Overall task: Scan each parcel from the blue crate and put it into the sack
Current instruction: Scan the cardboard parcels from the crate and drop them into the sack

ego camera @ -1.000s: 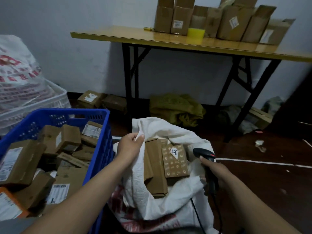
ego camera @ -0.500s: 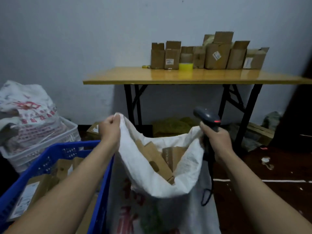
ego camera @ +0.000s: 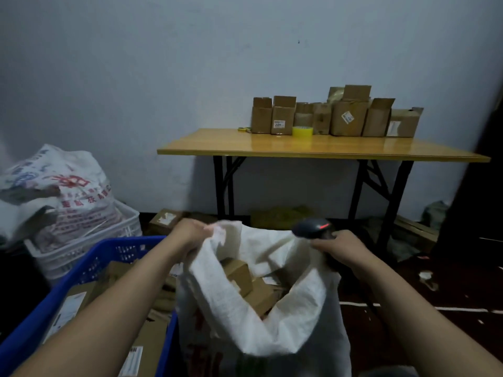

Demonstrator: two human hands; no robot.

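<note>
The sack (ego camera: 285, 317) has been hoisted by its rim. The left hand (ego camera: 190, 231) pinches cloth and the right hand (ego camera: 343, 247) grips the scanner (ego camera: 310, 227), perhaps cloth too, likely settling the parcels (ego camera: 238, 273).

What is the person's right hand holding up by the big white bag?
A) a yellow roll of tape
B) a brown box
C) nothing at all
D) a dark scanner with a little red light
D: the right hand grips the dark scanner, whose red light glows, while the left hand holds the rim of the white sack.
</note>
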